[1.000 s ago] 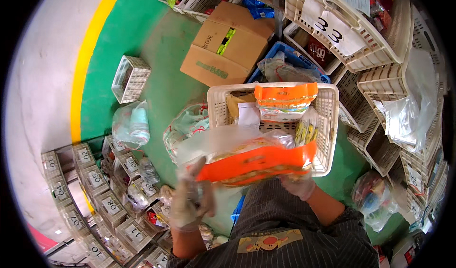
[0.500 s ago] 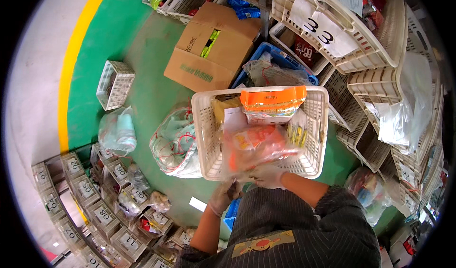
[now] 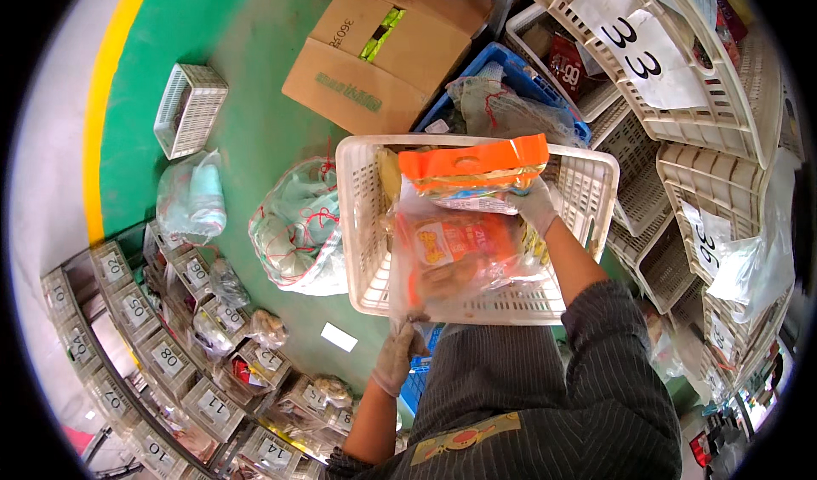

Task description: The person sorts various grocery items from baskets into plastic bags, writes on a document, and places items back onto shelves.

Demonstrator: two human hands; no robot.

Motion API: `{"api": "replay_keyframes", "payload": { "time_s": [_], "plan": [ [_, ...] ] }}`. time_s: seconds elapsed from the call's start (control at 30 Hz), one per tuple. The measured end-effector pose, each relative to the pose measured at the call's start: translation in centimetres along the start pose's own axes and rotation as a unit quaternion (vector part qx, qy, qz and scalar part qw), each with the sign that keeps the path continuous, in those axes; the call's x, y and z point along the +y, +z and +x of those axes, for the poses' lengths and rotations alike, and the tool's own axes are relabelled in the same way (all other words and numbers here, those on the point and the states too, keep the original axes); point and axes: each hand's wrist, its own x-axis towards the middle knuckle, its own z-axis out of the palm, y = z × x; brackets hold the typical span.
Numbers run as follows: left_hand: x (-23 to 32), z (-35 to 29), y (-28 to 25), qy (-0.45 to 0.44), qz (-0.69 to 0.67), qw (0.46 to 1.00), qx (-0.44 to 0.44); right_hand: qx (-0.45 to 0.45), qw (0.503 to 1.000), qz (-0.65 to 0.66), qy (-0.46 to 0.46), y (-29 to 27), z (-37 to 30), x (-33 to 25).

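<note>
A white plastic basket (image 3: 351,250) stands in front of my body with several packages in it. My right hand (image 3: 536,208), in a pale glove, reaches inside and grips the right side of a package with an orange top (image 3: 477,163); some fingers are hidden behind it. In front lies an orange-and-clear packet (image 3: 455,246) inside a clear plastic bag (image 3: 400,284). My left hand (image 3: 397,354), also gloved, is closed at the basket's near edge on the gathered end of that bag. A yellow-striped packet (image 3: 534,246) shows at the right, partly covered.
A cardboard box (image 3: 366,71) and a blue crate (image 3: 519,76) stand beyond the basket. Netted white sacks (image 3: 302,233) lie to its left. Numbered bins (image 3: 166,359) fill the lower left, stacked white crates (image 3: 672,63) the right. A small basket (image 3: 189,110) sits farther left.
My right hand has gone from the basket's near edge to the orange-topped package, which has shifted left and tilted. My left hand stays low by the rim. The view has shifted slightly.
</note>
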Motion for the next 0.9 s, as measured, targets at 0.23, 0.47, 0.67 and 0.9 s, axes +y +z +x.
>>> {"api": "replay_keyframes", "payload": {
  "time_s": [0.23, 0.47, 0.67, 0.9],
  "plan": [
    [1.4, 1.5, -0.2, -0.006, -0.055, 0.998, 0.007, 0.126, 0.985, 0.107, -0.056, -7.9, -14.0, -16.9],
    [0.0, 5.2, -1.4, 0.054, 0.082, 0.994, -0.055, -0.057, 0.874, 0.204, 0.437, -14.0, -21.1, -10.4],
    [1.9, 4.7, -1.8, 0.145, 0.131, 0.976, -0.101, -0.019, 0.844, 0.322, 0.429, -6.2, -16.7, 3.8],
    [-0.1, 3.7, -1.5, 0.027, 0.15, 0.979, -0.133, 0.056, 0.825, 0.431, 0.362, -2.7, -15.3, 3.9]
  ]
}}
